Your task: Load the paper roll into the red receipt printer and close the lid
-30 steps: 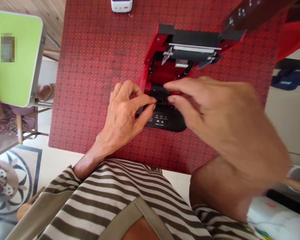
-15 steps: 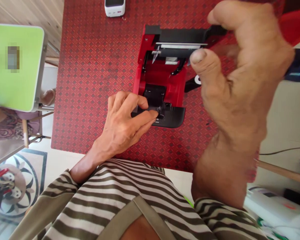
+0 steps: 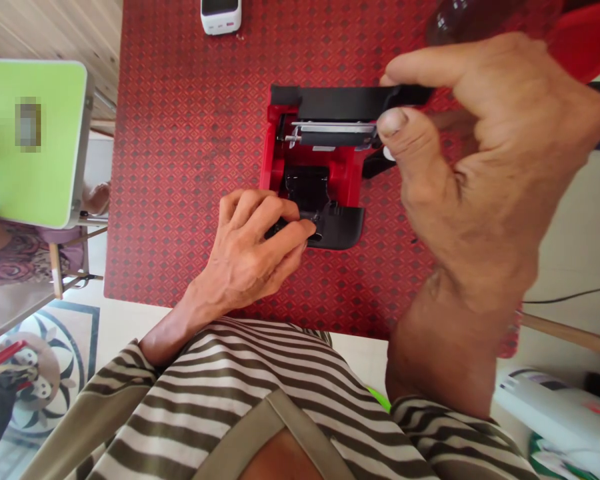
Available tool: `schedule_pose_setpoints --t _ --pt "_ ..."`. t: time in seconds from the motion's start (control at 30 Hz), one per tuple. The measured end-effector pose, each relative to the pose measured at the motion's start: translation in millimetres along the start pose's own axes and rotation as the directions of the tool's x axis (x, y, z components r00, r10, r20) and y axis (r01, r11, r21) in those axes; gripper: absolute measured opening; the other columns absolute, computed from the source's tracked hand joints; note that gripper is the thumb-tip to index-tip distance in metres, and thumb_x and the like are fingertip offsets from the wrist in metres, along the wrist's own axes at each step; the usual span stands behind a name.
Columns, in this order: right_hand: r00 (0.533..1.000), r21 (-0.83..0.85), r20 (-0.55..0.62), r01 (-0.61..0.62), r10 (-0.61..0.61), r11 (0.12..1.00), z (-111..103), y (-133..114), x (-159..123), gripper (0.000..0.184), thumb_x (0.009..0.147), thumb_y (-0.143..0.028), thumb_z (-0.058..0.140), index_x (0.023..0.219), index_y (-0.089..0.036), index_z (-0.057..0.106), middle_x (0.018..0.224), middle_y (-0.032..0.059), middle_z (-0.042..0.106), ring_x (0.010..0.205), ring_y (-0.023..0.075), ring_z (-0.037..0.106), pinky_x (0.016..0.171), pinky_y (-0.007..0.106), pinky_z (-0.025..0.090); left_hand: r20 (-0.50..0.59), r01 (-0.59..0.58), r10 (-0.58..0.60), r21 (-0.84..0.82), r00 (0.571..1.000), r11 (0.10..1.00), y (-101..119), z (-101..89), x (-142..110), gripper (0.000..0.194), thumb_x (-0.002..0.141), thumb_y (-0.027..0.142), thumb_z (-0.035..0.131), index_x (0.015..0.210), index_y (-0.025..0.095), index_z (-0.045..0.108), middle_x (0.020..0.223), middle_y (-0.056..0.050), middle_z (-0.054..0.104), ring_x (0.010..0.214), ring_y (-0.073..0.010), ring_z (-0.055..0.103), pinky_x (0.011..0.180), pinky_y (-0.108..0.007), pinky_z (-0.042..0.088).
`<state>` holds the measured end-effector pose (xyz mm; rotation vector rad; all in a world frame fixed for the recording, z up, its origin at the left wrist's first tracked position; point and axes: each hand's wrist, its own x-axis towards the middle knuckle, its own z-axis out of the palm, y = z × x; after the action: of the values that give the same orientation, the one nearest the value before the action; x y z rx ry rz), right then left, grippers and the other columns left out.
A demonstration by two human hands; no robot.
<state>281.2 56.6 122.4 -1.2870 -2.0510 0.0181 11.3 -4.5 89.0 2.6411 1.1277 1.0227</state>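
A red and black device (image 3: 347,177) with a hinged lid stands on the patterned red table. Its black lid (image 3: 345,105) is raised at the far side, showing a metal bar and a dark roller (image 3: 337,138) beneath. My right hand (image 3: 485,160) pinches the lid's right end between thumb and forefinger. At the near black edge of the base, my left hand (image 3: 255,247) rests with curled fingers, gripping it. Between the hands the red interior shows a black curved piece (image 3: 307,187). A black arm with a white end (image 3: 380,160) sticks out at the device's right.
A white gadget with a dark top (image 3: 221,17) lies at the table's far edge. A dark glossy object (image 3: 460,20) and a red item (image 3: 587,47) sit at the far right. To the left stands a green-topped table (image 3: 30,180), with part of another person beside it.
The lid has swung down toward me, partly covering the interior. My right hand has come nearer with it and taken hold of its end. My left hand stays at the base's near edge.
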Motion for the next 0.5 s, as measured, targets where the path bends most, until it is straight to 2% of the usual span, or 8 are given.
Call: schedule_pose_setpoints --t 0.07,0.2,0.37,0.5 --pt "1.0 0.007 -0.002 -0.001 0.001 1.0 1.0 0.7 -2.6 0.044 0.137 -0.051 0.06 0.158 -0.025 0.088 0.149 0.0094 0.095 0.137 0.0369 0.093 0.125 0.056 0.074 0.016 -0.004 0.003 0.026 1.0 1.0 0.3 0.0 -1.1 0.022 0.126 0.012 0.073 0.139 0.024 0.086 0.131 -0.008 0.091 0.121 -0.0298 0.079 0.113 -0.052 0.06" --pt "0.999 0.02 -0.016 0.052 -0.052 0.998 3.7 6.1 -4.4 0.046 0.137 -0.05 0.06 0.16 -0.02 0.087 0.149 0.0117 0.095 0.137 0.0375 0.092 0.122 0.057 0.074 0.039 -0.012 0.01 0.048 0.999 0.999 0.3 -1.8 -2.7 0.03 0.127 0.01 0.071 0.147 0.026 0.086 0.132 -0.008 0.089 0.122 -0.0301 0.076 0.113 -0.052 0.058" --pt "0.999 -0.008 -0.011 0.048 -0.049 0.999 4.5 10.0 -3.9 0.038 0.137 -0.048 0.063 0.163 -0.031 0.085 0.152 0.0047 0.094 0.14 0.0347 0.091 0.124 0.055 0.071 0.174 -0.008 -0.002 0.057 0.985 0.998 0.6 -7.4 -3.1 0.051 0.125 0.004 0.066 0.166 0.031 0.08 0.145 -0.009 0.084 0.135 -0.03 0.072 0.124 -0.052 0.054" --pt "0.994 0.006 -0.047 0.104 -0.104 0.995 4.6 10.1 -7.9 0.04 0.136 -0.048 0.061 0.163 -0.031 0.085 0.149 0.0048 0.095 0.135 0.0348 0.093 0.119 0.057 0.073 0.218 -0.013 -0.004 0.078 0.976 0.997 2.9 -7.6 -3.3 0.062 0.123 -0.003 0.064 0.172 0.033 0.077 0.149 -0.008 0.077 0.142 -0.03 0.067 0.131 -0.052 0.049"
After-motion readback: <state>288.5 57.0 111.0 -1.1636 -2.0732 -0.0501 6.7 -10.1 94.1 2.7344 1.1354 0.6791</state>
